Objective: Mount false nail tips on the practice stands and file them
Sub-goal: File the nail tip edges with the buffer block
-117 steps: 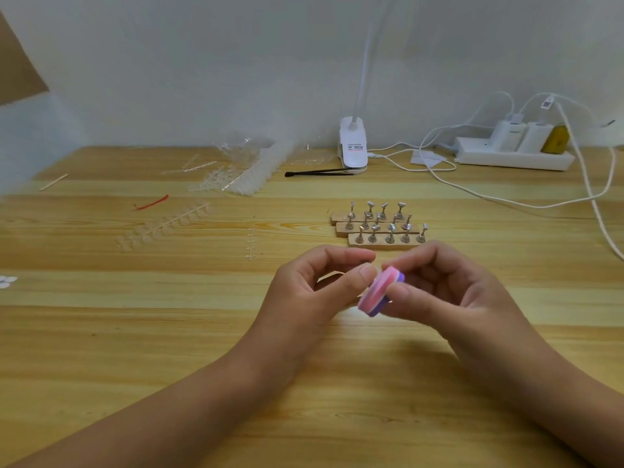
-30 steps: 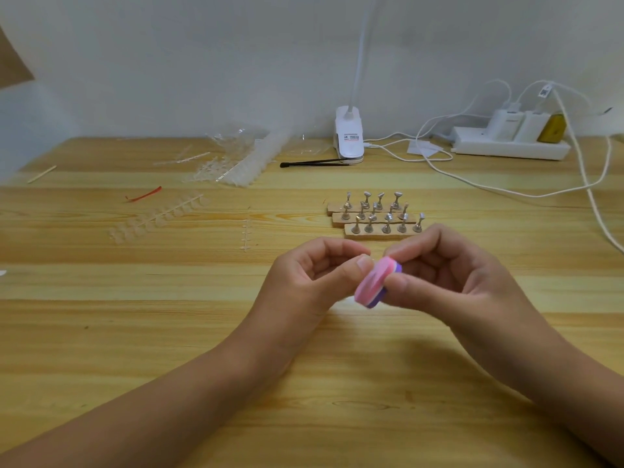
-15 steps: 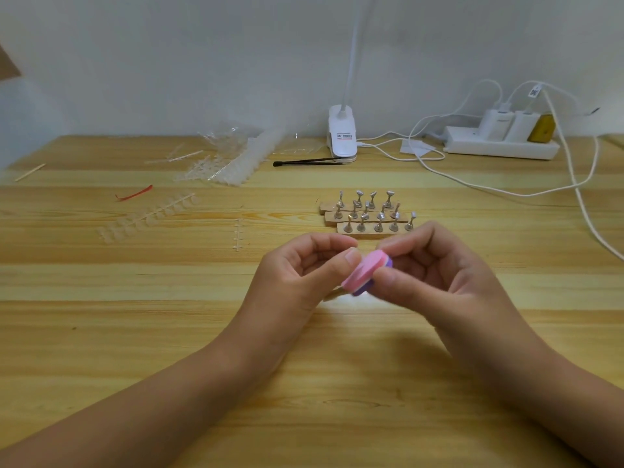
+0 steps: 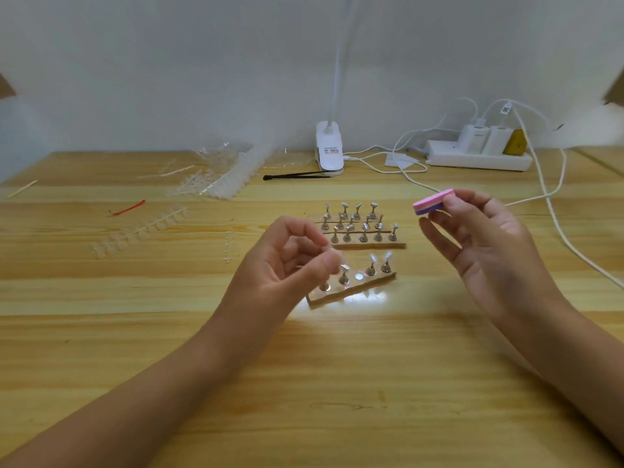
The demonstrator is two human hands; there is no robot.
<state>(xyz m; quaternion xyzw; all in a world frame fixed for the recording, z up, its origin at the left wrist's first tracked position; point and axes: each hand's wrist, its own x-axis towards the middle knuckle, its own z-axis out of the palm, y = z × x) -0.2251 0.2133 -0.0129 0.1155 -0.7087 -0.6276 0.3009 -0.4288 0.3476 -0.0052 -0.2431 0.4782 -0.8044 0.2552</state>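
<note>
My left hand pinches a small clear nail tip between thumb and forefinger; it is blurred. The tip hangs just over a metal stand on the near wooden strip, and I cannot tell whether they touch. Two stands at the strip's right end carry nail tips, and one round spot on the strip is bare. My right hand holds a pink-and-purple buffer block, raised to the right of the strip. Three more strips of bare stands lie behind.
Clear sprues of nail tips and a heap of them lie at the left back. A clip lamp, black tweezers, a power strip and white cables occupy the back and right.
My hands have parted: the right one lifted the buffer block up and to the right, away from the tip. The near strip, hidden behind my hands before, now shows.
</note>
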